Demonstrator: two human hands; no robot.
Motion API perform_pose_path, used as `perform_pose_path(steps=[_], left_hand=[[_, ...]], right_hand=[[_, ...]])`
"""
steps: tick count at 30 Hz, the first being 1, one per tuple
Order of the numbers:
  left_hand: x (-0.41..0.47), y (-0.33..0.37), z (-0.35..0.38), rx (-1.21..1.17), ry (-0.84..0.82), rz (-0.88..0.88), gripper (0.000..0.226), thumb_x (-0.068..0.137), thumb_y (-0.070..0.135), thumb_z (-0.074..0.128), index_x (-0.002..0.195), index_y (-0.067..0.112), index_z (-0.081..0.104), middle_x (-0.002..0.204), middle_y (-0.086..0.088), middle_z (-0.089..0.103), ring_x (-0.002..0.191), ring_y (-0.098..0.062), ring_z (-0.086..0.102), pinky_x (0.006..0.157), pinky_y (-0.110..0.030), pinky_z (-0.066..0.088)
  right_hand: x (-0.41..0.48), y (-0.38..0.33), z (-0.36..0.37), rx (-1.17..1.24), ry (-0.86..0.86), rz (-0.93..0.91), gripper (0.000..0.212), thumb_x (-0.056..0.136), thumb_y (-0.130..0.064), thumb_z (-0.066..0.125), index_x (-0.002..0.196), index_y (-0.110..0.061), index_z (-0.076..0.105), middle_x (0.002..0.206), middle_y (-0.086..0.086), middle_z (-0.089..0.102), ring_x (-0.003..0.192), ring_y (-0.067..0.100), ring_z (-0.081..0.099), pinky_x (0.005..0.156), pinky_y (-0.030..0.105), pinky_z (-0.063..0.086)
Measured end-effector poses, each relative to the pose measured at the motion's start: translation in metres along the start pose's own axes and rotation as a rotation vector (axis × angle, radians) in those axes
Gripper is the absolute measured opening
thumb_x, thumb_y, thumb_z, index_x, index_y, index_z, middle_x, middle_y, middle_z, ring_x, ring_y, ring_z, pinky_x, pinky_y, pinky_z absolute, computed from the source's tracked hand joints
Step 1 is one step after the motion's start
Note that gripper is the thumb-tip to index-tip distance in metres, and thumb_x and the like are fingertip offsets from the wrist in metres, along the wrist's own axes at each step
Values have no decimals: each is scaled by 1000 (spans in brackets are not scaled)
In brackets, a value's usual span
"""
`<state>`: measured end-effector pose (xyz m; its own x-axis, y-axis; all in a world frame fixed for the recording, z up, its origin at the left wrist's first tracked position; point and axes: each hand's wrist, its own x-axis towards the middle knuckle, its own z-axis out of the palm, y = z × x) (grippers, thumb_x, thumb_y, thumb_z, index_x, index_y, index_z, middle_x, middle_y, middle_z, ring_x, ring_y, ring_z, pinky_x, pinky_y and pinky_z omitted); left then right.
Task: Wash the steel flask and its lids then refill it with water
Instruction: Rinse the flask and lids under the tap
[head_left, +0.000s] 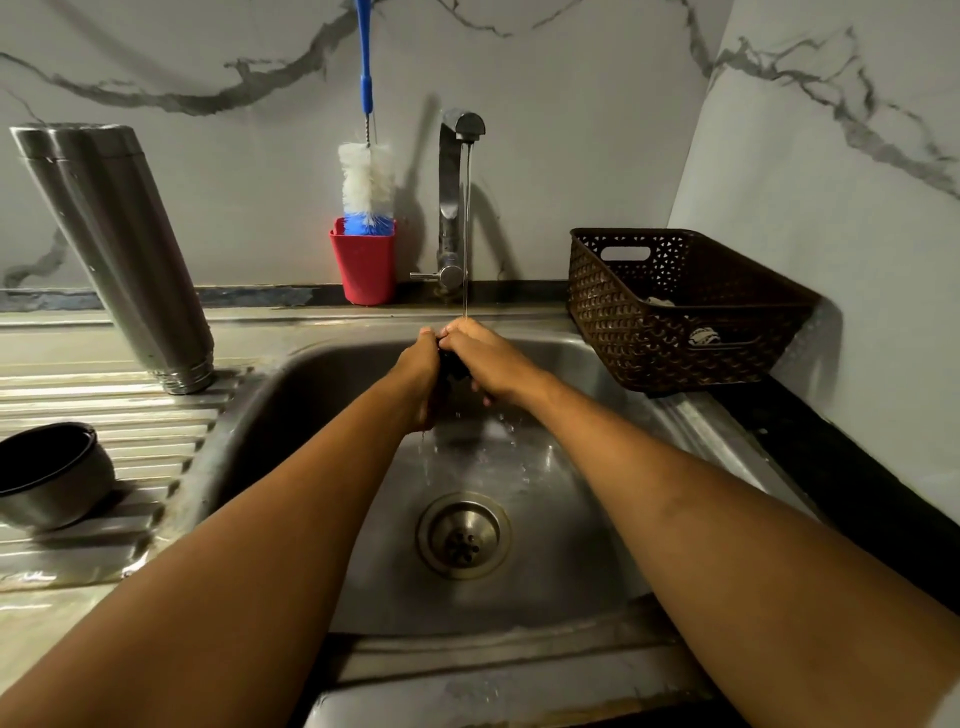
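Observation:
Over the steel sink (561, 571), my left hand (418, 379) and my right hand (485, 361) both grip a small dark lid (451, 366), mostly hidden between them. Water runs from the tap (457, 171) onto my right hand's fingers and drips below. The steel flask (111, 249) stands upside down, mouth on the ribbed drainboard at the left, leaning against the wall. A steel cup lid (49, 475) with a dark inside lies on its side at the drainboard's left edge.
A blue-handled bottle brush (366, 176) stands in a red cup (363, 265) left of the tap. A brown woven basket (675, 306) sits on the sink's right rim. The round drain (463, 535) is in the basin floor.

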<state>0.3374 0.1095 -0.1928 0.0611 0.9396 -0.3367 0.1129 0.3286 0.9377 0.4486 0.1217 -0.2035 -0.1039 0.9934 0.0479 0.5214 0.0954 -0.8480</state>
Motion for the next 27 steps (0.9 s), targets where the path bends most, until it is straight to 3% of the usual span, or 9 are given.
perform_pose_path(steps=[3,5,9,14,16,19,21,24,27], left_hand=[[-2,2,2,-30,-24,48,49,114,39,25,125,7,61,72,-9,63,33,-10,51,30,-13,32],[2,2,6,61,4,155,44,113,35,28,108,6,61,63,-6,59,40,-10,54,39,-19,37],[9,-2,11,260,14,264,51,108,49,24,121,10,55,97,-14,61,76,-19,51,71,-35,41],[4,1,11,76,-24,138,50,113,40,26,84,13,57,49,1,56,39,-7,48,35,-14,31],[2,4,8,-43,-21,55,51,113,42,27,82,13,56,42,3,51,39,-7,47,33,-11,29],[0,3,0,-110,-33,-79,54,112,44,30,78,11,55,38,2,46,28,-7,42,32,-13,30],[-2,2,-2,-140,-49,-126,51,112,38,31,79,10,58,41,0,50,28,-8,45,32,-15,34],[-1,1,-1,-201,-48,-149,40,111,27,33,108,6,66,59,-9,70,51,-15,65,44,-24,50],[5,-3,-5,-254,-22,-164,34,110,16,32,116,2,62,77,-16,71,65,-18,62,53,-26,53]], right_hand=[[0,0,0,17,42,20,33,105,-44,40,112,-18,57,85,3,59,68,17,55,53,27,42],[1,-4,-2,71,89,156,48,104,-58,33,105,-18,59,76,5,57,60,18,52,50,25,39],[-6,-7,-15,265,53,486,61,100,-71,30,86,-18,55,58,2,44,50,13,38,47,25,29],[3,-8,-9,74,174,161,48,101,-63,42,109,-22,67,91,2,66,83,19,63,72,33,52],[5,-7,-4,13,148,58,38,101,-54,48,114,-22,64,104,3,67,96,22,65,81,37,54],[-2,-8,-5,54,36,45,27,101,-36,55,120,-16,55,98,3,58,84,19,59,61,32,51],[-4,-6,-11,170,37,44,26,98,-19,61,122,-12,58,100,1,56,88,19,59,61,33,55],[-7,0,-18,245,51,34,32,88,-2,67,119,-11,64,105,2,62,98,24,64,73,38,62],[-8,5,-18,232,32,17,35,85,-9,77,118,-14,65,113,5,66,104,27,65,67,33,61]])
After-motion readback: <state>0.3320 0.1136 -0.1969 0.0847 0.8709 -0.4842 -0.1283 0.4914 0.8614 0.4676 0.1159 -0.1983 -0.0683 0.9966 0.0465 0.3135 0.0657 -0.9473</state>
